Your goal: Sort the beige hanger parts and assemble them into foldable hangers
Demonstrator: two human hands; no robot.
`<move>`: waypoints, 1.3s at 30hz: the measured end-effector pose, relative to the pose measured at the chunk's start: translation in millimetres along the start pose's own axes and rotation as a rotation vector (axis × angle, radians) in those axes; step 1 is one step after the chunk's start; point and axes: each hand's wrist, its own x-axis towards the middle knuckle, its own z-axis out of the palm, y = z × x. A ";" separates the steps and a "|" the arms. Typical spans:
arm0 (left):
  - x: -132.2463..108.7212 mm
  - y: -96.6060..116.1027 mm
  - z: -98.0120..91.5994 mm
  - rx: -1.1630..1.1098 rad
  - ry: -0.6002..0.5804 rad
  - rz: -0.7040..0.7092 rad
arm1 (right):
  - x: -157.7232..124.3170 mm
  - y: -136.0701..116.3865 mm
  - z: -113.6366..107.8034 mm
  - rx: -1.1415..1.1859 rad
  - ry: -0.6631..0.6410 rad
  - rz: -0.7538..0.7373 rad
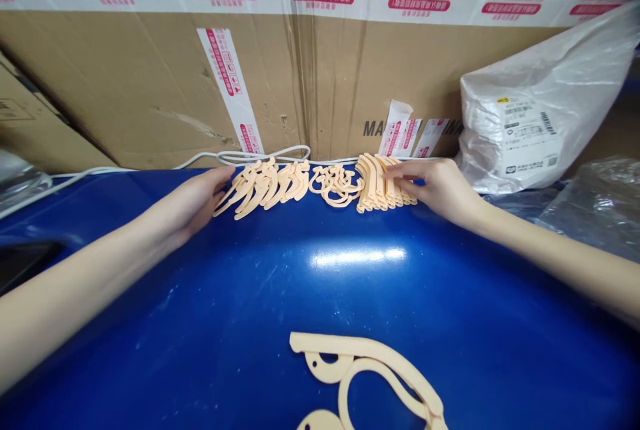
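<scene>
My left hand [197, 200] reaches to the left end of a row of beige curved plastic pieces [273, 187], which look like folding-hanger arms. Its fingers are stretched out against the outermost piece, and some fingertips are hidden. On the right, my right hand [443, 189] has its fingers over a neat stack of similar beige arms [373, 183], with finger and thumb apart and touching the pieces. Between the two groups lies a small heap of beige hooks [336, 183]. Nearer to me, a partly joined beige hanger [373, 350] lies flat, cut off by the bottom edge.
Large taped cardboard boxes [165, 90] stand behind the blue tabletop [240, 323]. A white cable [195, 158] runs along their base. A white plastic package with a label [487, 130] stands at the back right, beside clear plastic wrapping [595, 207].
</scene>
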 end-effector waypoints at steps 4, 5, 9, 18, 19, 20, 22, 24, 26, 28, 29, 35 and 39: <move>2.8 5.6 11.0 -0.093 0.040 0.051 | 0.8 -2.6 0.4 -0.005 -0.025 0.024; 3.3 6.8 13.2 -0.109 0.045 0.059 | 1.2 -2.2 0.4 -0.009 -0.034 0.026; 2.5 11.7 18.9 -0.149 0.030 0.077 | 2.4 -3.0 -1.9 -0.038 -0.034 0.020; -9.0 11.8 12.8 -0.155 0.036 0.091 | -33.7 -121.3 -19.0 0.196 -0.367 -0.065; -10.4 11.7 12.5 -0.147 0.039 0.094 | -39.8 -134.6 -18.1 0.221 -0.452 -0.070; -11.7 11.6 12.4 -0.136 0.039 0.098 | -45.0 -144.7 -16.5 0.242 -0.512 -0.081; -13.1 11.3 12.3 -0.112 0.037 0.109 | -51.8 -155.2 -12.1 0.319 -0.580 -0.077; -12.7 10.2 11.8 -0.082 0.037 0.125 | -52.9 -155.8 -7.9 0.405 -0.597 -0.030; -11.4 8.3 11.1 -0.031 0.043 0.148 | -49.0 -151.6 -5.3 0.460 -0.578 0.044; -12.2 6.9 11.6 0.053 0.094 0.190 | -41.5 -146.2 -4.5 0.493 -0.547 0.127; -14.4 6.7 12.9 0.101 0.139 0.223 | -36.7 -143.5 -4.6 0.511 -0.529 0.172; -50.8 14.7 40.9 0.269 -0.021 0.499 | -5.5 -127.2 -3.1 0.725 -0.298 0.258; -63.0 17.9 61.4 0.090 -0.385 0.240 | 8.0 -115.3 0.4 0.842 -0.161 0.238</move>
